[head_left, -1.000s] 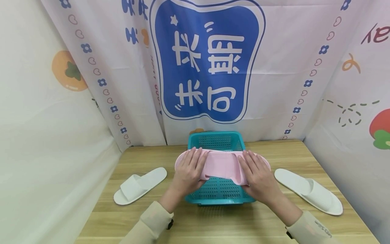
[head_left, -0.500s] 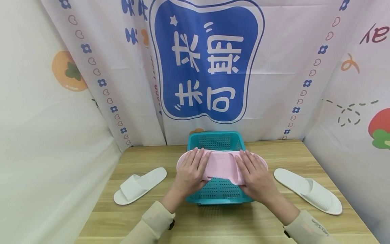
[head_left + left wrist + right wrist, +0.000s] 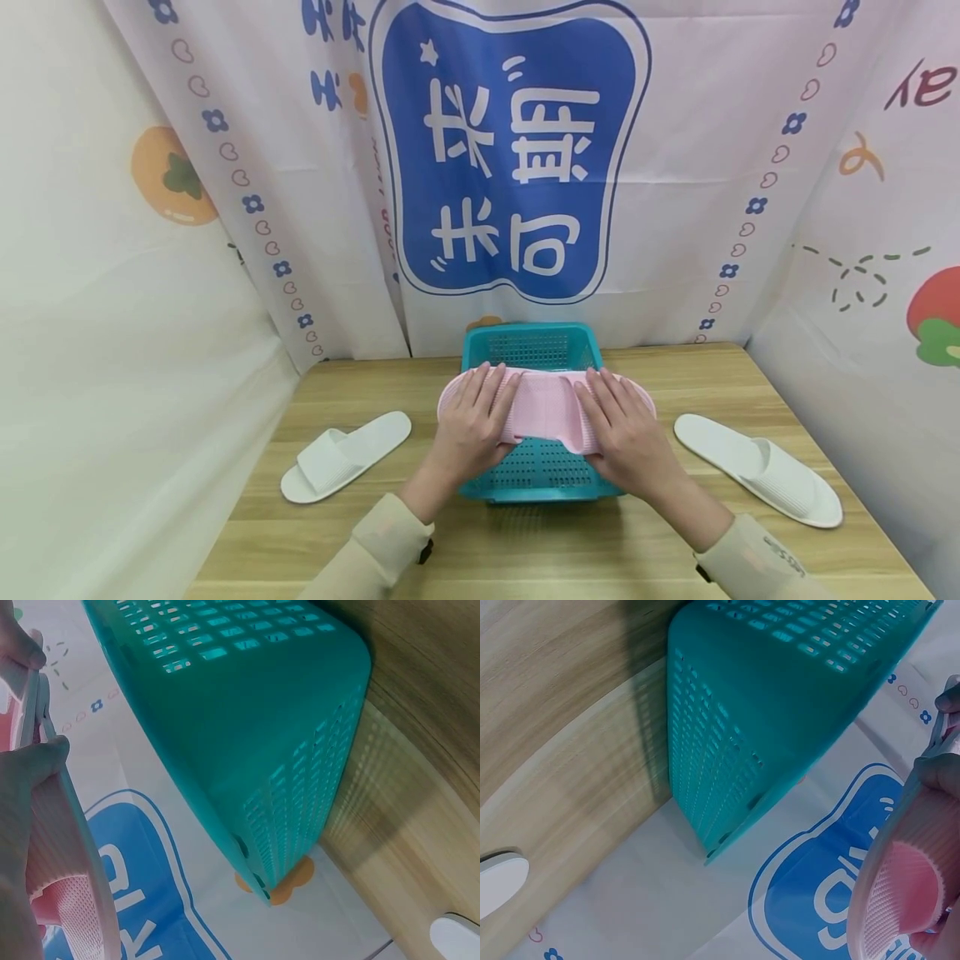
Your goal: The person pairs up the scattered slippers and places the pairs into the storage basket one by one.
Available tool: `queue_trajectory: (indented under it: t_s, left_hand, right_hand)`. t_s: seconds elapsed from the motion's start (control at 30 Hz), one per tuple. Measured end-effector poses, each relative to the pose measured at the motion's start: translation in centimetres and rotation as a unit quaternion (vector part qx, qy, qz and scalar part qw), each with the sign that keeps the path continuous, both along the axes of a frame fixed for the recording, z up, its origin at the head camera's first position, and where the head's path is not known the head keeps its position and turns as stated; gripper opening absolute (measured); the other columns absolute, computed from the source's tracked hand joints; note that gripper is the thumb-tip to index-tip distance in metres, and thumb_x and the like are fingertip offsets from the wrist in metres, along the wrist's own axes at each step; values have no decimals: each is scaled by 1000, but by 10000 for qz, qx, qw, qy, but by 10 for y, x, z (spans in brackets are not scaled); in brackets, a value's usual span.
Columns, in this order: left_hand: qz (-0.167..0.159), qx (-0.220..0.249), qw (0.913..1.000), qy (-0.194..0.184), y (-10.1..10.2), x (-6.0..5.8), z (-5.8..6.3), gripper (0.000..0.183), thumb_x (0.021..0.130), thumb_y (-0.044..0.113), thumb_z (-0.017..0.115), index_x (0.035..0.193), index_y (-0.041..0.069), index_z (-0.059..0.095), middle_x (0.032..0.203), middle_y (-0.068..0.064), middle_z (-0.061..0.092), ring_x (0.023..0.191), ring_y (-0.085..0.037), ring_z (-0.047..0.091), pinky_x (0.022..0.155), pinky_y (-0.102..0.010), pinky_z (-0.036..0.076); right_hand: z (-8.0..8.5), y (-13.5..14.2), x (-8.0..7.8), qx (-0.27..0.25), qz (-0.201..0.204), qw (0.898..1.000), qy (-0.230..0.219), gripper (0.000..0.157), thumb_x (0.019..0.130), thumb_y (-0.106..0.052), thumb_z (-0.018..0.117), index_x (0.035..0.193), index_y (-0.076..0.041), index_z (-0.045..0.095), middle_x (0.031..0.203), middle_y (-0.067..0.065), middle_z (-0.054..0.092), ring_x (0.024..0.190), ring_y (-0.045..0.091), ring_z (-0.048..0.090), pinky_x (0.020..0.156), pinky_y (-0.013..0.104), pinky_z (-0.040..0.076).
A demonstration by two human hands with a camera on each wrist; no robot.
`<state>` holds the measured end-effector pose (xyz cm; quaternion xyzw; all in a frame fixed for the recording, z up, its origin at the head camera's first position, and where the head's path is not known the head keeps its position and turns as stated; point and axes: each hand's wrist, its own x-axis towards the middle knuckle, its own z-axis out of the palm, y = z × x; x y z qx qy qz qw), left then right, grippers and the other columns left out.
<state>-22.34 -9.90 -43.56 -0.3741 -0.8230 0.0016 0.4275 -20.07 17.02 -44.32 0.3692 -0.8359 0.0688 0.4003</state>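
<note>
As my left hand (image 3: 468,425) and right hand (image 3: 630,429) edge closer, the pink slippers (image 3: 542,404) span less | both hands grip them, between my palms, over the teal basket (image 3: 551,497) (white slippers (image 3: 347,458) outward of each hand) | likely a tighter overlap.

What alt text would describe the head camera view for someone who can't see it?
A person's left hand and right hand hold pink slippers above a teal perforated basket on a wooden table. One white slipper lies left of the basket, another white slipper right; a printed white cloth hangs behind.
</note>
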Motion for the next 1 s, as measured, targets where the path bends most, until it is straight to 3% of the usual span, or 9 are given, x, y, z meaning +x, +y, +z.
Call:
queue_trajectory:
  t_s: [0.5,1.0]
  left_hand:
    - [7,6,10000,-29,6,0,-2,96,65,50,83,139,1,48,135,-23,53,124,-42,50,105,-52,38]
    - [44,-13,10000,-33,13,0,-1,91,66,49,83,138,3,51,136,-22,52,124,-41,50,104,-52,38]
  right_hand:
    - [2,-3,3,48,-79,9999,-90,84,65,-24,79,136,9,47,139,30,45,128,46,42,104,59,36]
    - [1,-6,1,-84,60,9999,15,88,60,-22,82,136,7,48,138,30,47,125,47,46,98,61,41]
